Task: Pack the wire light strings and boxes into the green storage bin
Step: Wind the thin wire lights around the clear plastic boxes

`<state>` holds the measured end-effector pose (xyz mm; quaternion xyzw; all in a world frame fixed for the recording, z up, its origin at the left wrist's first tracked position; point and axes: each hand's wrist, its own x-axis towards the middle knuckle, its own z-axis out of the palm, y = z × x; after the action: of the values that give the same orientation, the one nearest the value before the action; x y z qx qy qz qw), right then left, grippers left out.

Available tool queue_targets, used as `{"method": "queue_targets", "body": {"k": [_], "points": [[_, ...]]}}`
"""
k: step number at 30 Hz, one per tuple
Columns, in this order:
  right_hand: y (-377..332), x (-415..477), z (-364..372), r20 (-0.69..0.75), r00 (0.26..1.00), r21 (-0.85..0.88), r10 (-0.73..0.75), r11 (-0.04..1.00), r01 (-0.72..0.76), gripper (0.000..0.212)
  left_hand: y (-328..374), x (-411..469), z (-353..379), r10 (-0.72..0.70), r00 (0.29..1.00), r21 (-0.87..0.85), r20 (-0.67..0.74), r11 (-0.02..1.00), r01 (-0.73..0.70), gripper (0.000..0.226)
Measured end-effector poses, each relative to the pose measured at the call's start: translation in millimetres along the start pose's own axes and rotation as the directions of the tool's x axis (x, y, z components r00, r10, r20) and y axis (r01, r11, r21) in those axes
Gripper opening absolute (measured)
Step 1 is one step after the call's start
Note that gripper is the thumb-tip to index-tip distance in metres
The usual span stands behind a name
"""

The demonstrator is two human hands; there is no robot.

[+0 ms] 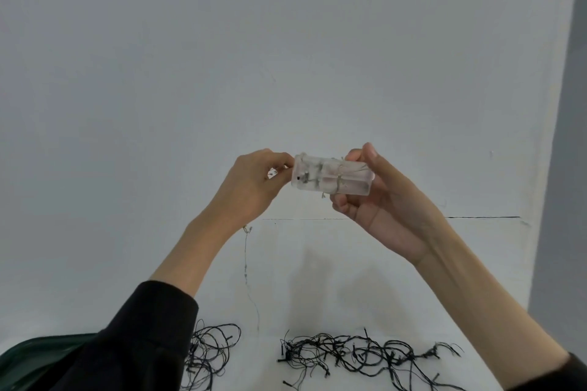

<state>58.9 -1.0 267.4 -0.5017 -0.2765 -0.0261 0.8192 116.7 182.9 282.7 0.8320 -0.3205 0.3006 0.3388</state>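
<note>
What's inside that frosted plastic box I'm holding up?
Pale cylinder shapes and a small dark part show blurrily through the frosted rectangular plastic box; thin wire wraps its outside. The right hand hides its back.

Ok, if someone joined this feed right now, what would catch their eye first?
The clear box, wound with wire, is held up mid-frame against the white wall; the left hand pinches its left end and the right hand grips its right end. A thin wire hangs from under the left hand toward the table. Tangled black light strings lie along the bottom edge, and the green bin sits bottom left.
</note>
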Motion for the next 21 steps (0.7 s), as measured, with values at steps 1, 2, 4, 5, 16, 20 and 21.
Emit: {"method": "queue_targets", "body": {"k": [1,2,4,5,16,20,21], "points": [[-2,1,4,-0.027,1.000,-0.026,0.001,1.000,-0.001,0.029,2,0,-2,-0.003,1.000,-0.002,0.003,1.000,0.003,0.021],[-4,1,7,-0.049,0.999,-0.051,-0.002,0.999,0.000,0.025,4,1,-4,-0.011,1.000,-0.010,0.008,1.000,0.011,0.021],[-7,2,12,-0.067,0.998,-0.066,-0.007,0.998,0.002,0.017,5,2,-8,-0.030,0.999,-0.032,0.010,0.999,0.031,0.023],[-8,2,14,-0.069,0.998,-0.056,-0.008,0.998,0.005,0.014,6,2,-11,-0.039,0.999,-0.041,0.005,0.998,0.039,0.029],[3,12,31,-0.248,0.958,0.104,-0.145,0.979,0.175,0.033,6,-15,-23,-0.078,0.932,-0.368,0.354,0.904,0.215,0.016],[11,18,41,-0.388,0.891,0.123,-0.238,0.944,0.305,0.026,6,-22,-28,-0.091,0.917,-0.418,0.387,0.870,0.262,0.023],[13,20,43,-0.432,0.861,0.110,-0.267,0.932,0.344,0.031,7,-24,-29,-0.102,0.909,-0.418,0.404,0.863,0.283,0.025]]}}
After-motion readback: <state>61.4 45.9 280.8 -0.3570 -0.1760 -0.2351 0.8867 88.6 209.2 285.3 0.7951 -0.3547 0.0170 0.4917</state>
